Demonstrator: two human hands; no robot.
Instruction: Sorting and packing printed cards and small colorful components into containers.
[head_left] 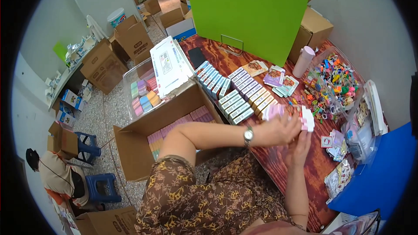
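Right of centre, the left hand (279,129) curls over a pink-and-white box (308,120), whose white end pokes rightward, long axis hidden; right hand (298,149) just below, its grip I can't tell.

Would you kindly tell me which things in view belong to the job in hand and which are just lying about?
Likely part of the job:
pink-and-white box at the left hand and right hand
rows of small boxes
open carton of more boxes
perhaps the colourful trinkets

Probably just lying about:
pink bottle
dark flat slab
blue stools
bucket
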